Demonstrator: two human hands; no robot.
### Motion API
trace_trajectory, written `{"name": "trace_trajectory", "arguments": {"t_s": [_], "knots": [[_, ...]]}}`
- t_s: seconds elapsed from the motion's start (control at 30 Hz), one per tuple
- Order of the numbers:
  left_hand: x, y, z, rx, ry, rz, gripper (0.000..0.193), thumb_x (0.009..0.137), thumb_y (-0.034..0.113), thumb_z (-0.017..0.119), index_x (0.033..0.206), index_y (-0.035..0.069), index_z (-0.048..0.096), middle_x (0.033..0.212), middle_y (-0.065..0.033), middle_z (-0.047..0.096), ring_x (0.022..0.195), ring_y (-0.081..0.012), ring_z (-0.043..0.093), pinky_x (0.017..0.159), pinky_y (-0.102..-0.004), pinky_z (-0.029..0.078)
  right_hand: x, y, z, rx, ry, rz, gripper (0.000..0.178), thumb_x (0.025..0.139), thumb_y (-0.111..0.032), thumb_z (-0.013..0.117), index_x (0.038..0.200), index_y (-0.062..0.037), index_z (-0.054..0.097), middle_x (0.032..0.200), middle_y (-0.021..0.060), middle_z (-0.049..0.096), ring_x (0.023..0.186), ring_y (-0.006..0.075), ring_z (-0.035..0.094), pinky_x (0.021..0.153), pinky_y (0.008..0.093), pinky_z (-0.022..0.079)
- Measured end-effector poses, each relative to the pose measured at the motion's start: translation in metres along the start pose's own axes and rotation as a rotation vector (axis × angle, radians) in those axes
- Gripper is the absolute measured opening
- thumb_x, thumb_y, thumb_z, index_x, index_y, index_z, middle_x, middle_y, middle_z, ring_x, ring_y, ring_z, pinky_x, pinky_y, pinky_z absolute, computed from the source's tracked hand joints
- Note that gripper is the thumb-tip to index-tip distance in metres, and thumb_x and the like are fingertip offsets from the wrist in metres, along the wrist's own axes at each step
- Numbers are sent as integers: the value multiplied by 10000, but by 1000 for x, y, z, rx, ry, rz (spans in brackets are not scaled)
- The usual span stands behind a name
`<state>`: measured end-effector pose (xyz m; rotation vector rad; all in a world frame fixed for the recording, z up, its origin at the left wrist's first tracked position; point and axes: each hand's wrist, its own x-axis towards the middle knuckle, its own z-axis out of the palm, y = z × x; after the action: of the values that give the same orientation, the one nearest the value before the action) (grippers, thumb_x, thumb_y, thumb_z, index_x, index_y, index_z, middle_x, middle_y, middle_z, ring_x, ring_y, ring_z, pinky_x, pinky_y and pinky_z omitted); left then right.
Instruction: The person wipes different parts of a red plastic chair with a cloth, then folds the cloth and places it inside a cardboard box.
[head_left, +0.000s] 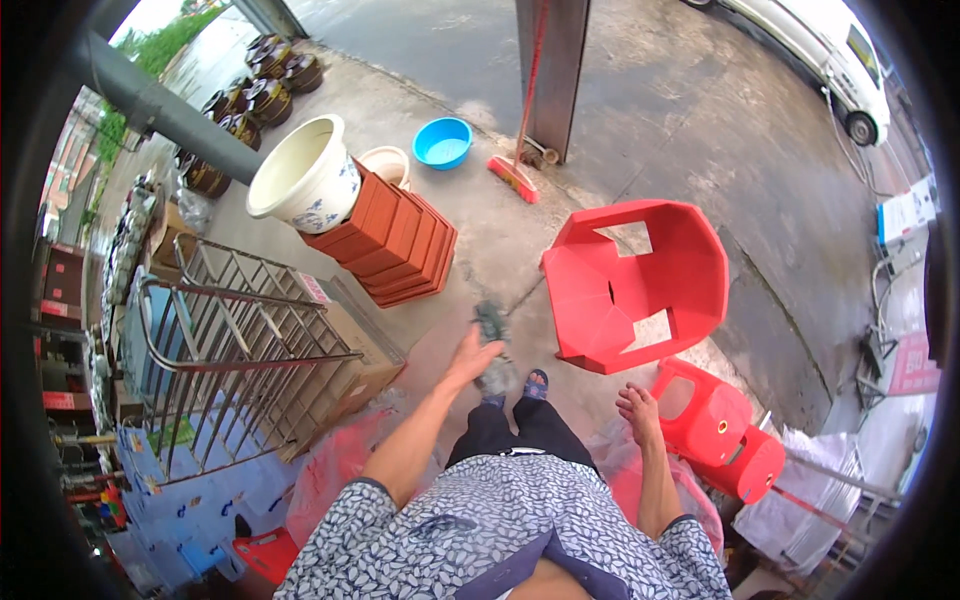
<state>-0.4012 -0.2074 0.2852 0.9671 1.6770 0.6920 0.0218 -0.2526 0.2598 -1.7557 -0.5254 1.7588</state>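
Observation:
My left hand (472,358) grips a dark grey-green rag (490,325). The rag hangs over the concrete in front of my feet and is smeared by motion, along with a greyish part beneath it. Nothing shows in my right hand (638,410); its fingers are loosely bent and a little apart. Beyond it, a large hollow red plastic stool (580,300) lies tipped with its inside toward me, rectangular openings in its walls. Smaller red plastic stools (710,410) are at the right, close to my right hand but not visibly touched.
Stacked brown-orange planters (400,245) carry a white flowerpot (300,175) at the left. A metal rack (240,340) stands by cardboard (345,350). Farther off are a blue basin (443,143), a red broom (514,179) against a pillar (552,80), dark pots (268,100) and a white vehicle (820,60).

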Motion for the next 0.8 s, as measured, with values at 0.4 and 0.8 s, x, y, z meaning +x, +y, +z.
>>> {"name": "trace_trajectory", "arguments": {"t_s": [0.4, 0.8], "knots": [[48, 17, 23, 16, -118, 63, 535, 966, 335, 679, 1367, -7, 581, 1238, -186, 695, 1102, -248, 684, 932, -370, 542, 9, 95, -56, -108, 201, 293, 340, 1022, -296, 570, 1303, -104, 585, 1081, 92, 675, 834, 237, 674, 708, 382, 565], [-68, -248, -125, -393, 234, -1024, 231, 946, 299, 587, 938, 76, 646, 773, -105, 600, 690, -292, 602, 543, -471, 442, 146, -55, 72, -104, 15, 63, 379, 1025, -231, 576, 1350, -40, 534, 1126, 136, 672, 844, 239, 677, 708, 353, 566]]}}
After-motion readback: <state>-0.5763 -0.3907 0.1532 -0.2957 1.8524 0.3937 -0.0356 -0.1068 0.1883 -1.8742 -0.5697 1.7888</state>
